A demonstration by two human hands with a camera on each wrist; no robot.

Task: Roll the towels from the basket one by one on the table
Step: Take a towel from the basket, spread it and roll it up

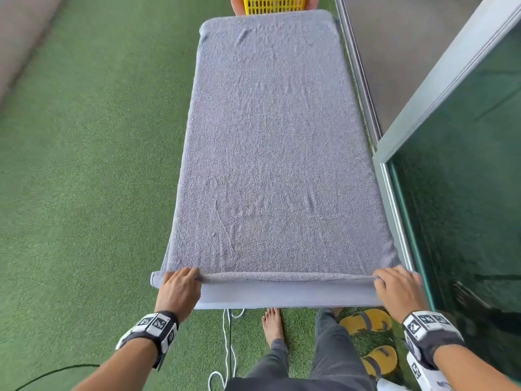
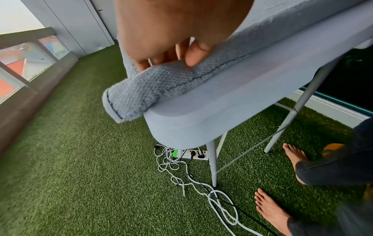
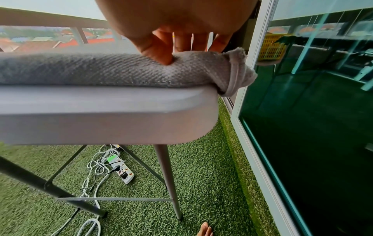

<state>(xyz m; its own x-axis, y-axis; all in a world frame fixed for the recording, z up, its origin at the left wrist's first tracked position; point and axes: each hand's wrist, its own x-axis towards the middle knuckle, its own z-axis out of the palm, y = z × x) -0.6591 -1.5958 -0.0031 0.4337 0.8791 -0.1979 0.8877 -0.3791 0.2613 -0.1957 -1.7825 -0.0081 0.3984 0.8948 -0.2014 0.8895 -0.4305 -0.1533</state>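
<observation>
A grey terry towel lies spread flat along nearly the whole counter, its near edge turned over into a thin first roll just short of the counter's near rim. The left hand and right hand each hold one end of that roll, fingers curled over it and thumb pressed into the cloth. A yellow basket stands beyond the far end.

A home balcony: artificial turf, glass railing, rooftops beyond.

Grey towel flat on table (near edge rolled).
</observation>
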